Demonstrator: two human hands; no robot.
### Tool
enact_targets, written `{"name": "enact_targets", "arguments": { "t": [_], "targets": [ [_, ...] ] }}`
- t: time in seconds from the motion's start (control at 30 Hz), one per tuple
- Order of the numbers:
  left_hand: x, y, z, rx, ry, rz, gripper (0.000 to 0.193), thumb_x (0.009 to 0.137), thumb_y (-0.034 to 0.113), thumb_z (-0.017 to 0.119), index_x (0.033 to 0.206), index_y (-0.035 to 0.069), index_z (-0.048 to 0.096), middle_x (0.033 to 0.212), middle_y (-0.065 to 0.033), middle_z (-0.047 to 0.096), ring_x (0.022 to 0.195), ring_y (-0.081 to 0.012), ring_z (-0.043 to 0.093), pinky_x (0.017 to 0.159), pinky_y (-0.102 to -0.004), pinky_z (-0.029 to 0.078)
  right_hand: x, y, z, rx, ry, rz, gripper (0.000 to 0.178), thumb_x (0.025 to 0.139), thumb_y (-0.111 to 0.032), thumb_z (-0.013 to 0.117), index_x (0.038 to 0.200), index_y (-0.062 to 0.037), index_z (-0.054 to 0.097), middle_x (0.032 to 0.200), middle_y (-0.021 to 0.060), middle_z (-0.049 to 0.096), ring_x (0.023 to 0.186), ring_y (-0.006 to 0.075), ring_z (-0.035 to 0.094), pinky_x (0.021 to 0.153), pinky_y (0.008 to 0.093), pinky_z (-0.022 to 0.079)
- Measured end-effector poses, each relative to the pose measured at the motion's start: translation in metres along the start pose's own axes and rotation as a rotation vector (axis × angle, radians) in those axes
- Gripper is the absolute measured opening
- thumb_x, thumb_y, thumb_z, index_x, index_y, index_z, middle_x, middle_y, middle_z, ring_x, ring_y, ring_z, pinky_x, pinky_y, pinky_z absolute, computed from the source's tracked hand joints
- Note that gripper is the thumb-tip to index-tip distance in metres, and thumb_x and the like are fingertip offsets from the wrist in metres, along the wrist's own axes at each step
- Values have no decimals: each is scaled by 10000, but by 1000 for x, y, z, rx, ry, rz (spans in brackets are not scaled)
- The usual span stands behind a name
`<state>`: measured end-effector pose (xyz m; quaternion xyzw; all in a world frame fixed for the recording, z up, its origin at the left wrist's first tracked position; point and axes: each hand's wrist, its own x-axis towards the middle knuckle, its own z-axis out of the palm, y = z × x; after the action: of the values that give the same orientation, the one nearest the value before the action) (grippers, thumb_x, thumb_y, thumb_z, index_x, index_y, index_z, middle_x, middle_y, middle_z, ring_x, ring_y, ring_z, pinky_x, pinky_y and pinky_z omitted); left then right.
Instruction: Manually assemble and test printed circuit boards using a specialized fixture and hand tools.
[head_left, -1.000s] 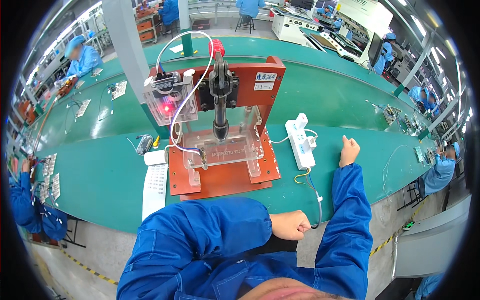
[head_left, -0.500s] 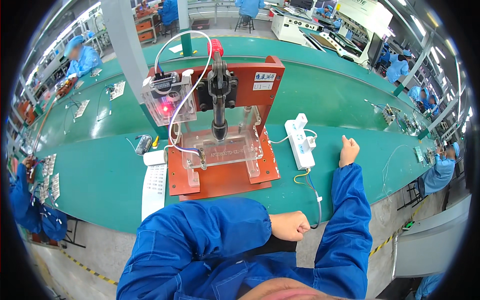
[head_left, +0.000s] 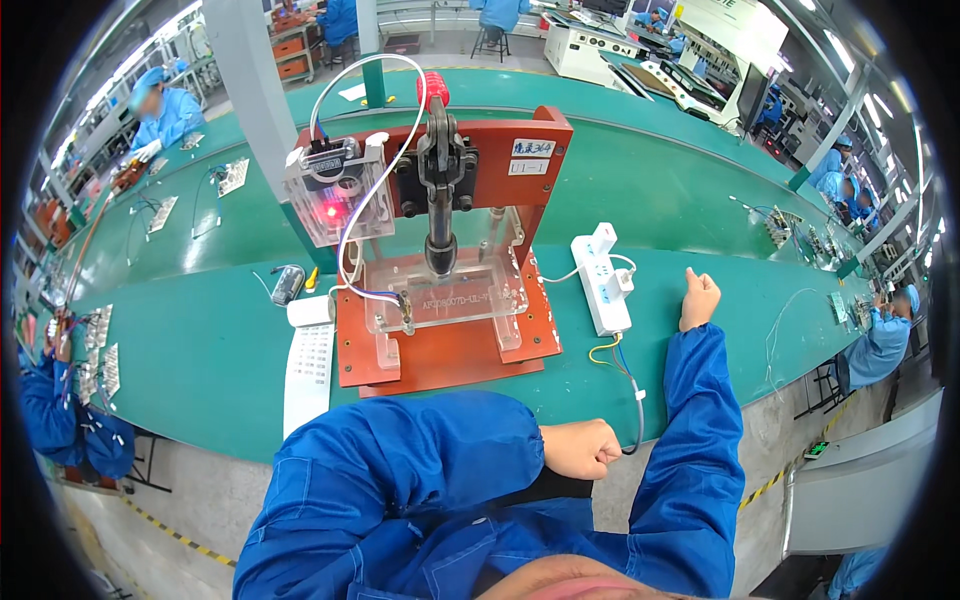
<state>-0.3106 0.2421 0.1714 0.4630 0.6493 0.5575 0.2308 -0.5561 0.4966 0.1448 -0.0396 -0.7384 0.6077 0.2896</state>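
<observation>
My left forearm lies across the front of the bench, and my left hand (head_left: 582,449) is closed in a fist, nearest to a grey cable (head_left: 638,420). Farther right, my right hand (head_left: 700,301) rests on the green bench top with its fingers curled in. I see nothing held in either hand. Left of my right hand is a white power strip (head_left: 603,290) with a plug in it. A red press fixture (head_left: 450,378) stands in front of me, with a metal toggle clamp (head_left: 437,190) and a clear plastic plate (head_left: 450,290).
A clear box (head_left: 338,195) with a glowing red light hangs on the fixture's left side. Left of the base are a printed paper roll (head_left: 308,370) and a small dark device (head_left: 288,286). Circuit boards (head_left: 100,350) lie near a co-worker (head_left: 50,400) at the left; another co-worker (head_left: 880,340) sits at the right.
My two hands and the fixture have stayed in place. The left co-worker's hands have moved up near the boards. A person at the back right has shifted to the right.
</observation>
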Motion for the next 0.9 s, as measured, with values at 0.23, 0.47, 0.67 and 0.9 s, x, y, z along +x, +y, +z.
{"name": "enact_targets", "arguments": {
  "t": [0.23,0.47,0.67,0.9],
  "targets": [
    [2,-4,2,5,13,10,206,700,53,522,611,9,342,531,-85,276,488,-178,264,490,-411,246,1,2,0,15,-9,-10,486,898,-99,682,622,-147,285,611,-80,267,575,51,220,503,293,176],
    [3,-1,0,-18,10,-31,211,669,19,537,601,-9,339,535,-88,266,507,-186,266,492,-419,257,-1,-1,1,-24,-15,-5,489,896,-108,687,613,-144,290,617,-80,265,584,51,227,512,291,182],
    [3,0,0,17,1,-38,208,673,13,534,603,-5,339,535,-93,272,503,-191,272,489,-418,261,0,1,0,-13,-22,-1,481,900,-112,685,621,-143,295,619,-79,266,587,51,227,514,291,186],
    [1,-2,4,32,-2,-12,229,732,35,533,632,24,327,546,-89,282,495,-193,272,497,-409,266,0,1,1,-20,-33,4,485,905,-120,685,627,-147,289,627,-79,267,589,52,223,511,292,183]
  ]
}}
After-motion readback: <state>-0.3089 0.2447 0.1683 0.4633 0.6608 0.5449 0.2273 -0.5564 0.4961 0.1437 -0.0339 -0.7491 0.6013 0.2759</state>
